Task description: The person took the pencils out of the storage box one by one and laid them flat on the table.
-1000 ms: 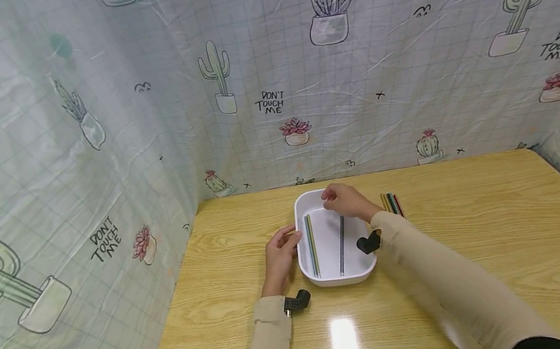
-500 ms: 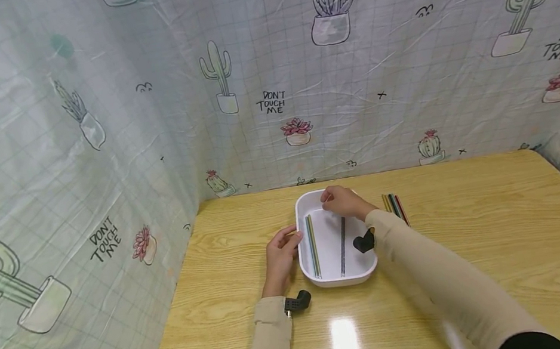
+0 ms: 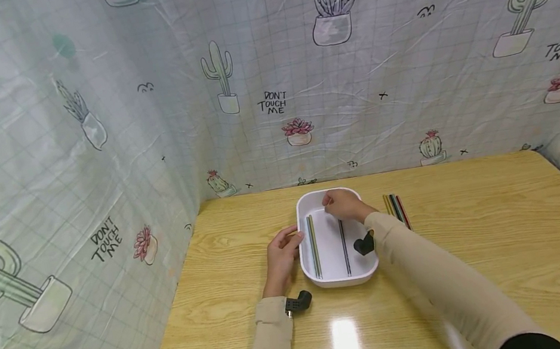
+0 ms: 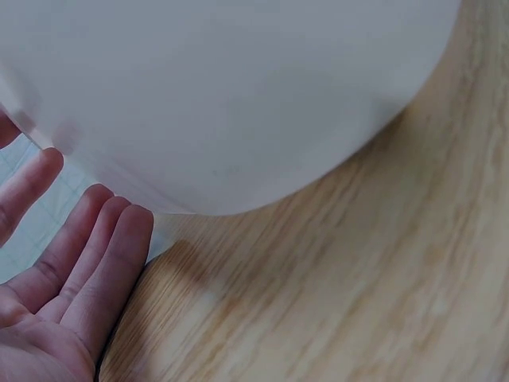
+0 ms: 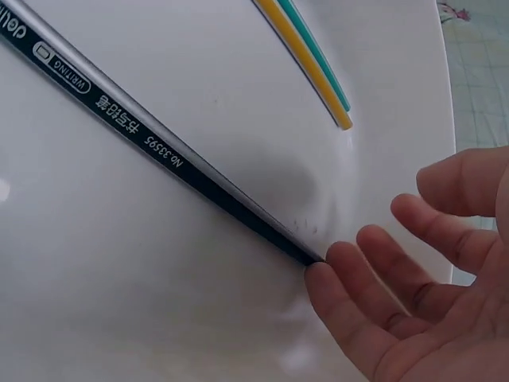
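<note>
A white tray [image 3: 336, 282] stands on the table in the head view. My left hand [image 3: 279, 256] rests at its left side, fingertips at the rim, fingers fairly straight. Inside, a dark green and silver pencil [image 5: 143, 119] with printed lettering lies lengthwise to the right of the middle. My right hand [image 3: 345, 204] is over the tray's far right part. In the right wrist view its lowest fingertips touch the pencil's far end, the other fingers loosely spread. A yellow pencil [image 5: 298, 56] and a green pencil [image 5: 326, 60] lie side by side along the tray's left side.
On the wooden table [image 3: 485, 240], just right of the tray, lie several more pencils [image 3: 398, 208], partly behind my right sleeve. A cactus-print sheet [image 3: 257, 166] hangs behind the table and along its left side.
The dark pencil's near end has swung right, so it lies straighter along the tray. My right hand stays over the far end with only slight movement. My left hand keeps its place.
</note>
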`<state>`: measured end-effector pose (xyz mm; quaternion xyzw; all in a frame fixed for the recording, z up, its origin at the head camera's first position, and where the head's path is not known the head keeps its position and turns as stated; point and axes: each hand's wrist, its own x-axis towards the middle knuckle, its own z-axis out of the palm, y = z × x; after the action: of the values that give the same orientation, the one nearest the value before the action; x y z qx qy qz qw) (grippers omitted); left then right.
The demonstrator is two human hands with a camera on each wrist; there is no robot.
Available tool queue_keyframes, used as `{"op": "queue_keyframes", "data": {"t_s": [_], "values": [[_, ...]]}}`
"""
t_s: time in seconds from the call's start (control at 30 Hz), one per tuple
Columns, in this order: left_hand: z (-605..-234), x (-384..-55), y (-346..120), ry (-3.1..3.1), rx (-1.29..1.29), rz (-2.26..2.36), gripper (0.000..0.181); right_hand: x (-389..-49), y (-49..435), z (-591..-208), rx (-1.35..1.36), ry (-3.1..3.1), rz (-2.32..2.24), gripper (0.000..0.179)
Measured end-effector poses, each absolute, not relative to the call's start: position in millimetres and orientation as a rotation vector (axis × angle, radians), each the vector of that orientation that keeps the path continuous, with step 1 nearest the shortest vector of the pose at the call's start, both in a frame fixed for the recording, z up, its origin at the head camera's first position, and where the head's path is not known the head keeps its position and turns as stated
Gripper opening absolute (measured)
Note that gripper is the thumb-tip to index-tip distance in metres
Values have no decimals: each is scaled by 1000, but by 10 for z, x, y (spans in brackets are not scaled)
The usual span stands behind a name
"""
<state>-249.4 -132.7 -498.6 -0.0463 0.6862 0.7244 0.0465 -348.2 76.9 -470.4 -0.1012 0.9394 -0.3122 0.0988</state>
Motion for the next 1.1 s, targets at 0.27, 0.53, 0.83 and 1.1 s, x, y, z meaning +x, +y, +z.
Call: {"op": "queue_keyframes", "data": {"t_s": [0.27,0.53,0.83,1.1], "values": [[-4976,-2489,-1330,2078,-120,2223,40,-3449,751,-4682,-317,2824,-797,24],[-4961,-2477,-1333,2082,-110,2224,39,-3383,729,-4617,-281,2747,-781,18],[-4958,-2477,-1328,2082,-118,2221,38,-3333,723,-4568,-284,2696,-803,22],[-4957,-2482,-1328,2087,-123,2224,37,-3391,781,-4621,-225,2564,-1137,28]]}}
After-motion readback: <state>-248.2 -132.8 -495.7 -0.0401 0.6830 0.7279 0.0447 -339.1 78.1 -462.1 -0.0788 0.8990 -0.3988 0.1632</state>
